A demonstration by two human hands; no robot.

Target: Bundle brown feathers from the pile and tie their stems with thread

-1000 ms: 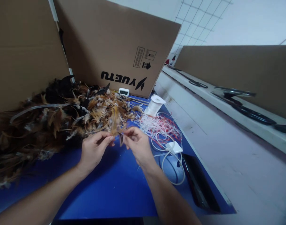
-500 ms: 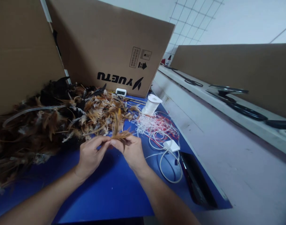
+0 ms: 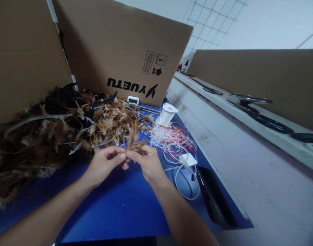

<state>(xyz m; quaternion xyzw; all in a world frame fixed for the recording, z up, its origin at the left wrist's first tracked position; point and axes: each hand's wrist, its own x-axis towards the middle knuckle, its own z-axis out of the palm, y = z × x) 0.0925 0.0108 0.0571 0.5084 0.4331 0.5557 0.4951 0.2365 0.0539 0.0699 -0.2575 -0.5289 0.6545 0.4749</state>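
A small bunch of brown feathers (image 3: 135, 145) fans up and to the right from between my fingertips. My right hand (image 3: 149, 162) is closed on the bunch with thumb and fingers. My left hand (image 3: 105, 163) pinches at its base, the thumb tips of both hands nearly touching. Beyond my hands a large heap of brown, black and pale feathers (image 3: 69, 130) covers the left and back of the blue table (image 3: 115, 212). The quill ends are hidden by my fingers.
A white spool (image 3: 166, 114) stands behind tangled white and red strings (image 3: 171, 136). A white cable (image 3: 177, 184), a white square (image 3: 188, 159) and a black glossy object (image 3: 216, 198) lie right. Cardboard (image 3: 120, 51) rises behind; scissors (image 3: 212, 90) rest on a ledge.
My left hand has moved slightly right and turned, its thumb now lying along the base of the bunch. My right hand and the feathers have shifted a little to the right.
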